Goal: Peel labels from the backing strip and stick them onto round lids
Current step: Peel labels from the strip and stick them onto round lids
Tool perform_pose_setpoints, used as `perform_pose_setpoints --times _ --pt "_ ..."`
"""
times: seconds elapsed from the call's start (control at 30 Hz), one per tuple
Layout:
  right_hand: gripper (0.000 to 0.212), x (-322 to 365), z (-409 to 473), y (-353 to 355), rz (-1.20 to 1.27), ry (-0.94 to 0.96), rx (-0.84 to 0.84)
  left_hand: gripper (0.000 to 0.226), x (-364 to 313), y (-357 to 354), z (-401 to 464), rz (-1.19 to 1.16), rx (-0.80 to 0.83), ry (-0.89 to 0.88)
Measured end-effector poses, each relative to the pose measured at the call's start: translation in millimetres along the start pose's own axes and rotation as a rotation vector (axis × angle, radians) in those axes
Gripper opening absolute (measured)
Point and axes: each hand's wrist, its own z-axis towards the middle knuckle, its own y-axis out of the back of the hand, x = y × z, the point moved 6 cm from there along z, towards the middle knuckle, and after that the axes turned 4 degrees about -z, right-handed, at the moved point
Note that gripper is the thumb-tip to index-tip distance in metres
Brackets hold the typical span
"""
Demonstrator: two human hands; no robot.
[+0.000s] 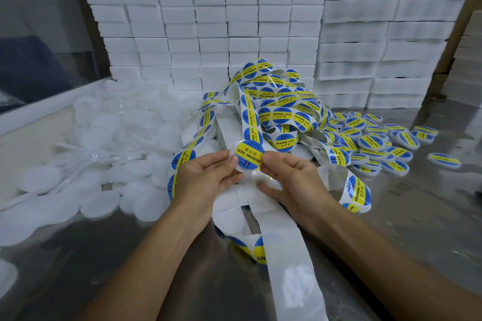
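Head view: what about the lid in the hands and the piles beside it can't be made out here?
- Underside of the lid: faces away; fingers of the left hand and right hand cover its edges.
- Plain lid pile: blurred white, cannot be counted.
- Labelled lid pile: print too small.
- Label strip: cut by bottom edge.

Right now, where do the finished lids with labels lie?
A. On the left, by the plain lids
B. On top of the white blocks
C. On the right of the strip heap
C: the labelled lids lie right of the strip heap; the plain lids lie on the left.
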Motion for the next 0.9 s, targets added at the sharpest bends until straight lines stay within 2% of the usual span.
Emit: perform_pose_setpoints --times 0.23,0.67,0.8,0.9 --pt "0.018 -0.5 -0.3 0.6 -0.016 -0.008 -0.011 0.019 0.3 -0.2 -0.8 0.005 0.009 -0.005" --pt "0.017 -1.6 1.4 1.2 -0.032 0.002 -0.009 0.016 -2.5 -0.5 -2.1 0.038 -0.027 -0.027" --pt "0.011 -2.2 1.1 3.2 -0.036 0.011 -0.036 0.011 -7.2 0.3 -4.6 0.13 -0.053 -0.11" --pt "0.01 -1.4 1.2 4.5 -0.047 0.025 -0.062 0.021 -12.5 -4.1 -7.1 0.221 -0.01 -0.21"
